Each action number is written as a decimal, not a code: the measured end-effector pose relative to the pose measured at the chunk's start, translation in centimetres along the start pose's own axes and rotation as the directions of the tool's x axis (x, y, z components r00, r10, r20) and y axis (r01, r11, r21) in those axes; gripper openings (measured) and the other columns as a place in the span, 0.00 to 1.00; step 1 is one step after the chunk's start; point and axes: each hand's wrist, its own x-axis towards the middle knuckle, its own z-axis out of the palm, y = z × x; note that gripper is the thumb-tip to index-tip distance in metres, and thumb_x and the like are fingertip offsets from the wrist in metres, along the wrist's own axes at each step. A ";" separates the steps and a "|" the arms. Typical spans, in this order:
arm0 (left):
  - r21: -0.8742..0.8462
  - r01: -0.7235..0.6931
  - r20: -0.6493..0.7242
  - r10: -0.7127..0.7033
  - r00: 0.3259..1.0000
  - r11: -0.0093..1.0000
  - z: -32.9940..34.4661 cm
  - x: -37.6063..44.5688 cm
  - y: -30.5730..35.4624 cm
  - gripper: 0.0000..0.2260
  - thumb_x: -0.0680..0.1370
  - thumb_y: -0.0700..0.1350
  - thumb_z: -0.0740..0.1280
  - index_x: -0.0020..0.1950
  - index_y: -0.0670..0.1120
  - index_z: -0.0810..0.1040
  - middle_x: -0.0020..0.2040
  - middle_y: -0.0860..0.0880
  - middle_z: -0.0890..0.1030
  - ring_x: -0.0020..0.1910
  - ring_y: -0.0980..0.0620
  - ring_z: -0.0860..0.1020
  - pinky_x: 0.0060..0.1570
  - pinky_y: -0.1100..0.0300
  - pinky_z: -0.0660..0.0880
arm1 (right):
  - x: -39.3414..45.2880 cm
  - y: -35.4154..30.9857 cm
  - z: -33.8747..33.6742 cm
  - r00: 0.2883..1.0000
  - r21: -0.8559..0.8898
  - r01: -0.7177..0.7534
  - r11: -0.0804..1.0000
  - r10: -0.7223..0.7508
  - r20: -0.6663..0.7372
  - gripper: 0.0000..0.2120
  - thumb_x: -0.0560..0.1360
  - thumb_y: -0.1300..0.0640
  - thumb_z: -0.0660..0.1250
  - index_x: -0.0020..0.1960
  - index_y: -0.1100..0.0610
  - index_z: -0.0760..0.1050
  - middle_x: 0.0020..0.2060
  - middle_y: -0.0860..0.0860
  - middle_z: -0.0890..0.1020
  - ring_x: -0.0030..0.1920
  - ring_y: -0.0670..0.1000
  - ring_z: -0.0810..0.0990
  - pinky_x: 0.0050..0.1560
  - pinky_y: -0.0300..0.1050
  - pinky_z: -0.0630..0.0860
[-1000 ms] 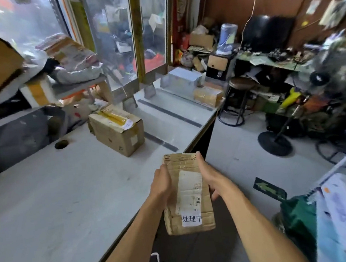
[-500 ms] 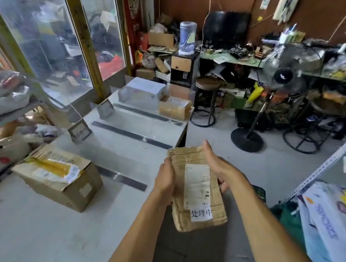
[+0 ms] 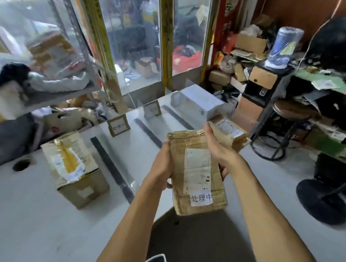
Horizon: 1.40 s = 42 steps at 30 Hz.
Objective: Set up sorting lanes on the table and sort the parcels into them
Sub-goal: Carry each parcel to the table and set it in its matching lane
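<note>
Looking well under way, judging by the layout: dark tape strips [image 3: 112, 165] lying across the table [image 3: 27, 222] as lane dividers, small standing sign cards [image 3: 118, 126] marking lane heads beyond the fingertips. Sitting already in lanes: a large taped box [image 3: 75, 170] out past the left-hand knuckles, a white box [image 3: 202, 103] far ahead of the fingertips, and a brown parcel [image 3: 229, 133] just behind the right-hand fingers. Remaining, by the look of it: placing the flat cardboard parcel [image 3: 196, 171] now being held, probably in the lane whose card is showing the same characters as its white sticker; whether more parcels are waiting elsewhere is not showing.

Gripping that flat parcel at both long edges, above the table's near edge and clear of the surface. Left hand [image 3: 161, 168] curling round the left edge, thumb side wrapping the rim, fingers mostly hidden behind the cardboard. Right hand [image 3: 217, 147] clasping the right edge, fingers [image 3: 209, 132] reaching up to the far corner, only as wide apart as the parcel's thickness. Label facing up between the palms.
</note>
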 end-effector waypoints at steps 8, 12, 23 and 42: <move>-0.161 0.016 -0.345 -0.071 0.936 0.987 -5.5 6.2 2.8 0.39 0.76 0.74 0.40 0.63 0.51 0.79 0.58 0.42 0.81 0.51 0.45 0.78 0.52 0.47 0.73 | 9.1 -7.8 5.6 0.961 -0.235 0.157 0.959 -0.094 0.261 0.67 0.50 0.09 0.34 0.79 0.41 0.65 0.77 0.56 0.69 0.76 0.65 0.66 0.72 0.73 0.64; -0.219 0.000 -0.358 -0.081 0.930 0.976 -8.4 8.5 4.4 0.33 0.82 0.65 0.38 0.47 0.50 0.79 0.42 0.47 0.80 0.41 0.52 0.76 0.43 0.57 0.70 | 13.1 -10.8 9.4 0.938 -0.292 0.200 0.935 -0.097 0.333 0.64 0.53 0.10 0.33 0.78 0.39 0.64 0.75 0.60 0.71 0.75 0.68 0.67 0.72 0.74 0.64; -0.396 0.001 -0.396 -0.172 0.902 0.918 -13.9 21.0 5.9 0.35 0.81 0.67 0.39 0.61 0.48 0.80 0.54 0.45 0.84 0.56 0.47 0.81 0.63 0.46 0.74 | 24.1 -17.7 16.5 0.898 -0.415 0.216 0.884 -0.014 0.439 0.49 0.70 0.20 0.36 0.82 0.46 0.55 0.80 0.59 0.63 0.78 0.65 0.62 0.76 0.68 0.60; -0.358 0.057 -0.492 -0.240 0.837 0.932 -15.7 28.6 2.2 0.40 0.69 0.76 0.43 0.76 0.60 0.65 0.75 0.50 0.70 0.74 0.45 0.68 0.72 0.40 0.66 | 36.3 -10.6 25.7 0.873 -0.316 0.208 0.926 -0.031 0.486 0.65 0.53 0.09 0.38 0.82 0.42 0.53 0.82 0.46 0.57 0.81 0.56 0.56 0.79 0.63 0.54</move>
